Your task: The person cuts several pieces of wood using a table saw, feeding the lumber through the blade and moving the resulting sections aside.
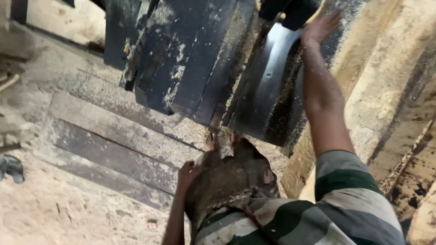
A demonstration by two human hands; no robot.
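Observation:
My right hand (320,26) reaches up and forward, fingers spread flat on the top of a dark metal machine housing (190,54) dusted with sawdust. A curved shiny metal guard (265,86) sits just left of my forearm. My left hand (187,171) hangs loosely at my side by my brown shorts, fingers curled, holding nothing that I can see. My bare feet stand on the planks below the machine. I wear a green and grey striped shirt.
Worn wooden planks (113,140) covered in sawdust lie under the machine. A large rough timber slab (390,68) rises at the right. Sawdust-covered ground (59,208) spreads at the lower left, with a dark sandal (11,167) at the far left edge.

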